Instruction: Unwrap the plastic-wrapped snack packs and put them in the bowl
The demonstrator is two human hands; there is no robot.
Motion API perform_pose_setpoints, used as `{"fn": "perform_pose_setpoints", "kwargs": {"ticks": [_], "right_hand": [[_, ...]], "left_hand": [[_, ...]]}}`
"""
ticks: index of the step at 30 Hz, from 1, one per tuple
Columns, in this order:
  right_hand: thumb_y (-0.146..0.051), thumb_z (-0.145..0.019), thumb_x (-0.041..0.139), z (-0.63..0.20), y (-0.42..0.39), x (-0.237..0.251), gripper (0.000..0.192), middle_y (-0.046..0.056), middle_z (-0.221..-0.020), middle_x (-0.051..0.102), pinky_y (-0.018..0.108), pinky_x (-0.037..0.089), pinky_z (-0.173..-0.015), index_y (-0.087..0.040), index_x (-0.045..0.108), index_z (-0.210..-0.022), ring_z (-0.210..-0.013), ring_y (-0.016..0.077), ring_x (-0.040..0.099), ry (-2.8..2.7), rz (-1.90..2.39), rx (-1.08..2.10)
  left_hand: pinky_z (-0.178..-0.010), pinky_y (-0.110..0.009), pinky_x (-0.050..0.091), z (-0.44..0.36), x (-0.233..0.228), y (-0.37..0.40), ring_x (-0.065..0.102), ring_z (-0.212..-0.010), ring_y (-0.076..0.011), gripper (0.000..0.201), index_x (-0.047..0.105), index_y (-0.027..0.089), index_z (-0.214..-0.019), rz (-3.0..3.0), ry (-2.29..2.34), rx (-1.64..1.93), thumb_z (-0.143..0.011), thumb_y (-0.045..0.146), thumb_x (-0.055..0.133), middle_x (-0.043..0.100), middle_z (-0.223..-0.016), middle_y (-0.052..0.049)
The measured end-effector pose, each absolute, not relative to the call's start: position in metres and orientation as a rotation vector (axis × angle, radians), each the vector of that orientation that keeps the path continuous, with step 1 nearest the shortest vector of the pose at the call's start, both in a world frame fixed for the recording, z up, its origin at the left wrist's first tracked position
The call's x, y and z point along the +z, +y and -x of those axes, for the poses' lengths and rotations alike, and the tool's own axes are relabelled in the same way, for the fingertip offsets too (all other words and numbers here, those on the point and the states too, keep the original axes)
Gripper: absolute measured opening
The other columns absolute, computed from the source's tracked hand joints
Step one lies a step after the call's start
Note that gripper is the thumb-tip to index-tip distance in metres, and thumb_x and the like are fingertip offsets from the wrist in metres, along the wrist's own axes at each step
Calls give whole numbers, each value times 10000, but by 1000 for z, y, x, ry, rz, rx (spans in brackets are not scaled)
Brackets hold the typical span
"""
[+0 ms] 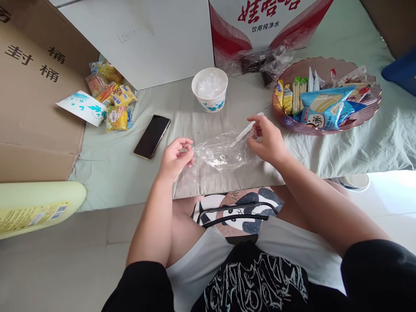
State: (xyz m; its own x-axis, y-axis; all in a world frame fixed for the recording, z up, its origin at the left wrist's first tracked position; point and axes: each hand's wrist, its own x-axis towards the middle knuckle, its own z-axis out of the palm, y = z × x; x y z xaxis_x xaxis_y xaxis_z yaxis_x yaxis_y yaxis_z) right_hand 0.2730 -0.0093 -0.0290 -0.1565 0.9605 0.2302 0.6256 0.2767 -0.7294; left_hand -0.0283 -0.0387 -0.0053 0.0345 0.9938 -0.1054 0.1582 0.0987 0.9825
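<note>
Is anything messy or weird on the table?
A bit. The snack packets lie in a loose heap by the cardboard box, not in the snack tray. Crumpled plastic sits behind the paper cup. Both hands, left hand and right hand, pinch a clear bag.

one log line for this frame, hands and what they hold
left hand: pinching clear bag edge | right hand: holding bag's other end and white stick | nearby: phone, paper bowl, snack tray

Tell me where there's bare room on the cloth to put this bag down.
Free: between the phone and the bag; also the cloth below the snack pile. Crowded: around the snack tray and the cup.
</note>
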Motion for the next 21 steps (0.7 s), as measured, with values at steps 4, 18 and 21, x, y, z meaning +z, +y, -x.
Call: {"fn": "perform_pose_setpoints", "kwargs": {"ticks": [4, 18, 21], "right_hand": [[-246, -846, 564, -291, -26, -21, 508, 57, -1081, 657, 333, 536, -582, -258, 524, -1352, -622, 150, 607, -1767, 1359, 944], [-363, -814, 772, -237, -27, 2, 750, 147, -1259, 740, 418, 564, -984, -181, 456, -1469, -1114, 260, 708, -2296, 739, 1522], [-313, -836, 742, -228, -32, 2, 678, 96, -1131, 772, 354, 561, -880, -189, 430, -1425, -955, 200, 710, -2234, 764, 1707]], "left_hand": [[-341, -194, 217, 34, 5, -39, 362, -388, -6, 328, 605, 216, -929, -1087, 1281, 952, -660, 262, 788, 562, -801, 59], [-356, -174, 295, 0, 14, -34, 412, -454, -32, 200, 603, 198, -798, -1263, 1007, 350, -669, 135, 742, 602, -740, 17], [-384, -184, 336, -3, 20, -34, 453, -482, -52, 210, 593, 205, -801, -1282, 966, 357, -672, 176, 757, 615, -718, 14]]}}
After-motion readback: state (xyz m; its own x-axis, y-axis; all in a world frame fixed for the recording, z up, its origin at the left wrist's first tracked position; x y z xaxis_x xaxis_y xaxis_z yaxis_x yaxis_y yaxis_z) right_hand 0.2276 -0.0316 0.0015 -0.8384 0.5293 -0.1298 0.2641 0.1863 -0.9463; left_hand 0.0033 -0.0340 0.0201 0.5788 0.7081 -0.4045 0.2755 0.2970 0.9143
